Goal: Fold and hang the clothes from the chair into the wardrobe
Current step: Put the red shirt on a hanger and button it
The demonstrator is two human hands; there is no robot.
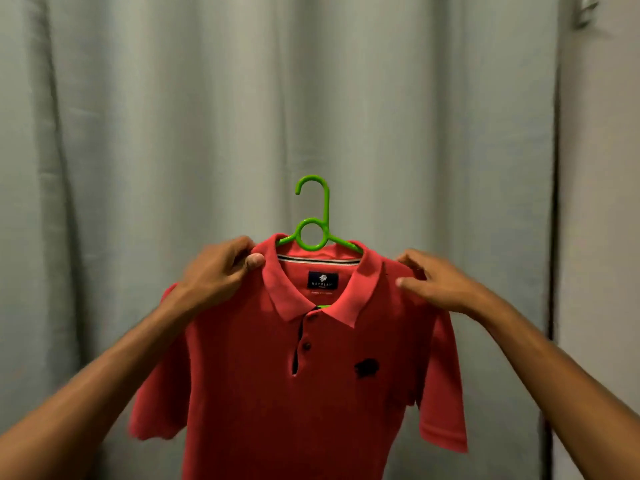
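A red polo shirt [277, 393] hangs in front of me on a green plastic hanger [313, 223]; only the hanger's hook and ring show above the collar. The shirt faces me, with a dark label inside the neck and a dark chest emblem. My left hand [221, 268] grips the shirt's left shoulder beside the collar, thumb on the front. My right hand [433, 282] holds the right shoulder, fingers curled over the fabric. The hanger's hook points left and touches nothing.
A pale grey curtain [173, 116] fills the background behind the shirt. A dark vertical edge [556, 202] and a plain wall [602, 202] stand at the right. A small metal fitting [588, 8] shows in the top right corner.
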